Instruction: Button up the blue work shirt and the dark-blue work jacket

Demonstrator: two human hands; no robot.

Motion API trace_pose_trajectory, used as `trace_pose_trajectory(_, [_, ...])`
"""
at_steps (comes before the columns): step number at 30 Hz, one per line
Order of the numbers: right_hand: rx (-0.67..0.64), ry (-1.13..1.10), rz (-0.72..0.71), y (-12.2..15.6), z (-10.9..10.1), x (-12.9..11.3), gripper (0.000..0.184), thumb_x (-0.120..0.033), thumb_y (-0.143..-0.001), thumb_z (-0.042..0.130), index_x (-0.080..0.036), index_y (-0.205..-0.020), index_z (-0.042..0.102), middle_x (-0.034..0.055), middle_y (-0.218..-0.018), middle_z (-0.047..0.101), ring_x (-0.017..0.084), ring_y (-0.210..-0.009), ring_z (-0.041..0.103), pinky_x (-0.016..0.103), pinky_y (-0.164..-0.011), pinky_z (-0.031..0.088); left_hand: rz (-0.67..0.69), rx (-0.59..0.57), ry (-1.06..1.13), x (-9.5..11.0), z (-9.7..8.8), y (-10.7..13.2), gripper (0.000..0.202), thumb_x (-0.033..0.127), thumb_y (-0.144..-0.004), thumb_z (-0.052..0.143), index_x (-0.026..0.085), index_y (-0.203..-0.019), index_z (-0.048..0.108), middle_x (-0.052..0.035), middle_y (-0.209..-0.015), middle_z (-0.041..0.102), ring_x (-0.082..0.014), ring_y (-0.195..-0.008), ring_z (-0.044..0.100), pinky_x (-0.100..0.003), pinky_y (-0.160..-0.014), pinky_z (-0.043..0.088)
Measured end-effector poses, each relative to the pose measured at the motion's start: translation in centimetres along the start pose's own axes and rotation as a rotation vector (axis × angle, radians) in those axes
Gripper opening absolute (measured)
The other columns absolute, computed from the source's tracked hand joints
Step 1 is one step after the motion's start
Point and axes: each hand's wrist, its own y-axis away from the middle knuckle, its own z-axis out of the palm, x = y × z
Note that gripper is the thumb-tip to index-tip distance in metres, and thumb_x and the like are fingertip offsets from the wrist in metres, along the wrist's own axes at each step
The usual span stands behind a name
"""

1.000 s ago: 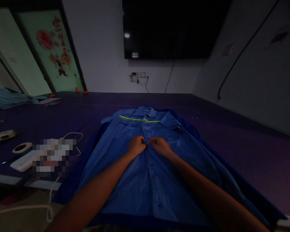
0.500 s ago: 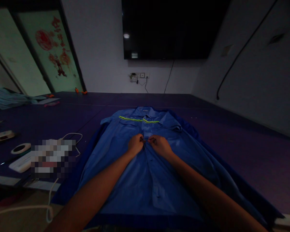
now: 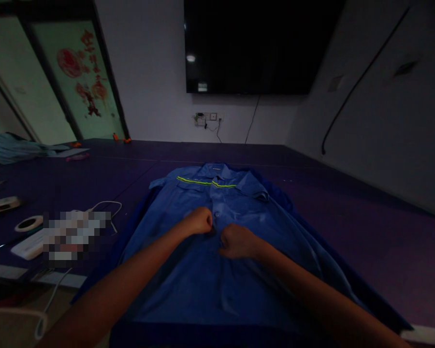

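Note:
A blue short-sleeved work shirt (image 3: 181, 295) lies front up in the head view, its collar pointing away from me. A yellow-green stripe crosses its chest, and a button (image 3: 217, 214) shows on the front placket. My left hand (image 3: 202, 221) is closed at the placket's left side, just below that button, pinching the shirt's front edge. Slightly lower and to the right, my right hand (image 3: 236, 241) is closed on the cloth of the front opening. The fingertips are partly hidden. Under the shirt spreads a darker blue garment (image 3: 137, 333).
The garments rest on a purple table (image 3: 351, 208). At left lie a white power strip (image 3: 29, 246) with a cable, a round tape-like item (image 3: 29, 224) and a pale device (image 3: 3, 205). Crumpled light-blue cloth (image 3: 10, 147) lies farther back. A television (image 3: 253, 48) hangs on the wall.
Both hands have moved down the placket, the right one farther toward me, and a button above them has come into view. The fingers now look more tightly closed.

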Motion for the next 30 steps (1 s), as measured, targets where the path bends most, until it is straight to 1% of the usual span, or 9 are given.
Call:
trace_pose_trajectory(2, [-0.009, -0.130, -0.003, -0.6, 0.1, 0.4, 0.016, -0.020, -0.066, 0.057, -0.015, -0.051, 0.054, -0.0031, -0.046, 0.044, 0.009, -0.044, 0.041, 0.021, -0.042, 0.023, 0.038, -0.191, 0.020, 0.3, -0.1, 1.3, 0.007, 0.012, -0.052, 0.068, 0.014, -0.057, 0.062, 0.0023, -0.055, 0.060, -0.0109, -0.054, 0.052, -0.020, -0.051, 0.036])
trace_pose_trajectory(4, [0.016, -0.258, 0.004, -1.1, 0.2, 0.6, 0.018, -0.014, -0.065, 0.053, -0.015, -0.048, 0.048, -0.0055, -0.043, 0.037, 0.008, -0.042, 0.038, 0.020, -0.041, 0.022, 0.052, -0.293, 0.059, 0.2, 0.4, 2.2, 0.009, 0.013, -0.051, 0.068, 0.015, -0.059, 0.064, 0.0023, -0.057, 0.062, -0.0111, -0.055, 0.053, -0.019, -0.052, 0.037])
trace_pose_trajectory(5, [0.036, -0.317, 0.006, -1.3, 0.3, 0.6, 0.018, -0.012, -0.065, 0.052, -0.015, -0.048, 0.046, -0.0060, -0.043, 0.036, 0.007, -0.042, 0.037, 0.019, -0.041, 0.021, 0.052, -0.290, 0.093, 0.0, 0.7, 2.5, 0.010, 0.015, -0.051, 0.069, 0.015, -0.060, 0.064, 0.0021, -0.059, 0.063, -0.0112, -0.057, 0.054, -0.019, -0.053, 0.037])
trace_pose_trajectory(9, [0.130, -0.480, 0.007, -1.5, 1.6, 0.4, 0.018, -0.011, -0.064, 0.050, -0.016, -0.048, 0.043, -0.0063, -0.043, 0.038, 0.007, -0.042, 0.036, 0.019, -0.040, 0.021, 0.063, -0.147, 0.247, -1.0, 2.2, 3.0, 0.016, 0.021, -0.050, 0.072, 0.014, -0.062, 0.064, 0.0022, -0.058, 0.061, -0.0107, -0.057, 0.053, -0.019, -0.053, 0.038])
trace_pose_trajectory(15, [0.209, -0.697, -0.011, -0.5, 3.1, 1.6, 0.010, -0.009, -0.059, 0.047, -0.017, -0.055, 0.044, -0.0073, -0.046, 0.040, 0.007, -0.043, 0.038, 0.017, -0.041, 0.024, 0.143, -0.027, 0.224, -1.5, 3.3, 3.0, 0.019, 0.028, -0.054, 0.071, 0.014, -0.066, 0.065, 0.0026, -0.056, 0.057, -0.0088, -0.053, 0.048, -0.019, -0.048, 0.031])
trace_pose_trajectory(17, [0.193, -0.737, -0.010, -0.3, 2.8, 2.0, 0.010, -0.008, -0.057, 0.047, -0.017, -0.056, 0.044, -0.0078, -0.046, 0.041, 0.007, -0.043, 0.040, 0.016, -0.041, 0.025, 0.144, -0.001, 0.208, -1.4, 3.6, 2.9, 0.019, 0.029, -0.055, 0.070, 0.014, -0.066, 0.065, 0.0029, -0.055, 0.056, -0.0083, -0.052, 0.047, -0.019, -0.047, 0.030])
trace_pose_trajectory(19, [0.119, -0.795, 0.025, -0.1, 2.4, 2.2, 0.009, -0.009, -0.057, 0.047, -0.018, -0.057, 0.044, -0.0082, -0.045, 0.043, 0.007, -0.040, 0.041, 0.016, -0.039, 0.027, 0.134, 0.009, 0.216, -1.2, 3.7, 2.9, 0.018, 0.027, -0.055, 0.069, 0.014, -0.066, 0.065, 0.0030, -0.054, 0.055, -0.0084, -0.052, 0.047, -0.019, -0.048, 0.031])
trace_pose_trajectory(22, [0.036, -0.865, 0.078, 0.1, 1.6, 2.4, 0.009, -0.008, -0.056, 0.047, -0.017, -0.060, 0.049, -0.0076, -0.046, 0.048, 0.007, -0.038, 0.042, 0.015, -0.038, 0.029, 0.118, 0.003, 0.310, -1.1, 3.5, 2.9, 0.017, 0.024, -0.052, 0.070, 0.013, -0.064, 0.063, 0.0037, -0.054, 0.054, -0.0082, -0.052, 0.047, -0.019, -0.049, 0.032])
trace_pose_trajectory(30, [0.057, -0.968, 0.130, 0.4, 0.6, 1.9, 0.003, -0.014, -0.062, 0.050, -0.017, -0.062, 0.047, -0.0068, -0.046, 0.050, 0.006, -0.034, 0.042, 0.014, -0.034, 0.031, 0.050, -0.015, 0.732, -1.6, 2.6, 2.7, 0.025, 0.025, -0.047, 0.074, 0.012, -0.060, 0.056, 0.0046, -0.052, 0.054, -0.0061, -0.047, 0.047, -0.019, -0.048, 0.035])
